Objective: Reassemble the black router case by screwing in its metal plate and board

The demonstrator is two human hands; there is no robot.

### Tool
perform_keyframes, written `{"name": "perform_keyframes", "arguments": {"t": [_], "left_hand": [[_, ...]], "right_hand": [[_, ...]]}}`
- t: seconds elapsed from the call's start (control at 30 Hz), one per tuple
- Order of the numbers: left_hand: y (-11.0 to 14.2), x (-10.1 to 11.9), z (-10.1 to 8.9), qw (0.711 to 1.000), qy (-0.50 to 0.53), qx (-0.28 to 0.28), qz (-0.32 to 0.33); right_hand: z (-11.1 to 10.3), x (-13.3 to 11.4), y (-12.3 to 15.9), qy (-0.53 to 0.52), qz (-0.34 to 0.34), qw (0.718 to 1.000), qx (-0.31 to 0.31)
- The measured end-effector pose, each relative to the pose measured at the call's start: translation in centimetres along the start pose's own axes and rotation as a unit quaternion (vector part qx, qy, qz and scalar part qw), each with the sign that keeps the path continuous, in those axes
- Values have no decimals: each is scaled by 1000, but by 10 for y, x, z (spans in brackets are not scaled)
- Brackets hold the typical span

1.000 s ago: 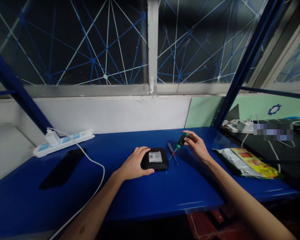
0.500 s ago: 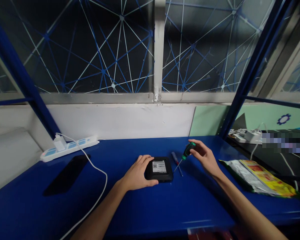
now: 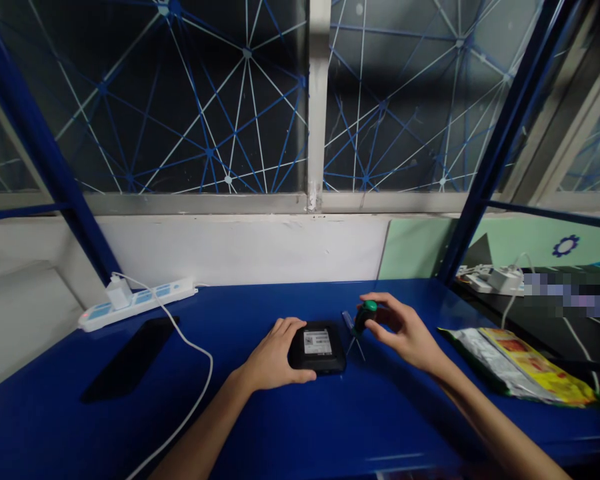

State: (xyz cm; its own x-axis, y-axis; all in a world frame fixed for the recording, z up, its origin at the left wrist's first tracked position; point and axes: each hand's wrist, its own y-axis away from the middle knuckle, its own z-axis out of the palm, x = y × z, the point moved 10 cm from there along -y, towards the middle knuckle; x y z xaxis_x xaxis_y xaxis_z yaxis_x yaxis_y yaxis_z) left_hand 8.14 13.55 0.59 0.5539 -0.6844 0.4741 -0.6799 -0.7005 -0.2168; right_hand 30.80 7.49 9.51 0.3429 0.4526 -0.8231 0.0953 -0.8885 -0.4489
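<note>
A small black box (image 3: 318, 348) with a white label lies on the blue table (image 3: 300, 420). My left hand (image 3: 271, 360) grips its left side, thumb along the near edge. My right hand (image 3: 401, 331) pinches a green-handled screwdriver (image 3: 363, 320), held upright just right of the box with its tip down near the table. A second screwdriver (image 3: 349, 323) with a blue handle lies flat on the table behind it.
A white power strip (image 3: 137, 304) with a plugged charger and white cable lies at the back left, a black phone (image 3: 130, 359) in front of it. A yellow and silver foil packet (image 3: 520, 365) lies at the right. Blue frame posts stand either side.
My right hand has tilted the green-handled screwdriver more upright and brought it leftward, closer to the black box. My left hand stays on the box. The camera has tipped slightly.
</note>
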Motion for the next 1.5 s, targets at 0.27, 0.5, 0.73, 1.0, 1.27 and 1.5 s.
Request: {"name": "perform_keyframes", "arguments": {"t": [0.27,0.5,0.73,1.0,1.27,1.5], "left_hand": [[0,-7,5,999,2,-24,-29],[1,4,-3,999,11,-19,-37],[-1,9,-4,999,-7,-19,-29],[0,6,-1,998,9,-30,-47],[-2,5,2,999,12,-35,-39],[-2,3,5,997,28,-60,-50]], "right_hand": [[-38,46,39,-70,75,991,89],[-60,80,94,63,113,987,99],[-41,67,105,229,100,968,-29],[-20,44,92,271,55,958,-75],[-21,21,71,296,28,948,-117],[-17,12,65,334,5,925,-182]]}}
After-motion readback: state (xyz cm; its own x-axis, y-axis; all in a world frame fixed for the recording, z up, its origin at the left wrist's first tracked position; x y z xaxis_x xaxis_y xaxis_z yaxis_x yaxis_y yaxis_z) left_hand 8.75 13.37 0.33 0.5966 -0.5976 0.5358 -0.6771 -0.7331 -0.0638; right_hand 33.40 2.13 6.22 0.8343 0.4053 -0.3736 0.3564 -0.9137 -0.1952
